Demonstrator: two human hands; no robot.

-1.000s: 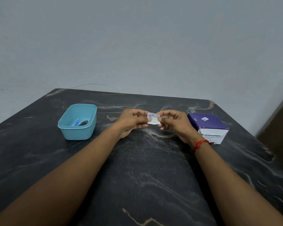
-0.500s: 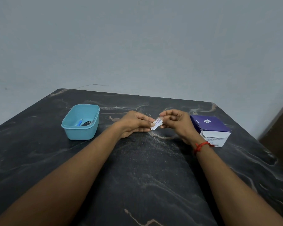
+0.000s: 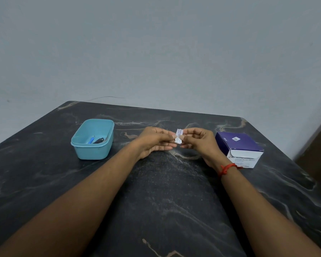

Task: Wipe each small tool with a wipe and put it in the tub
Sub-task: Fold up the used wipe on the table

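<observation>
A small white wipe packet (image 3: 179, 136) with printed text is held upright over the middle of the dark marble table (image 3: 165, 191). My left hand (image 3: 156, 141) pinches its left edge and my right hand (image 3: 198, 141) pinches its right edge. To the left stands a light blue tub (image 3: 93, 151). Inside it lie a blue-handled small tool (image 3: 91, 140) and a dark metal nail clipper (image 3: 99, 140).
A purple and white box of alcohol swabs (image 3: 239, 149) sits to the right of my right hand, its lid shut. A grey wall rises behind the table's far edge. A brown surface (image 3: 319, 151) shows at the far right.
The packet went from flat and wide between my fingertips, to tilted, to upright and narrow. Both hands stayed in the same spot over the table.
</observation>
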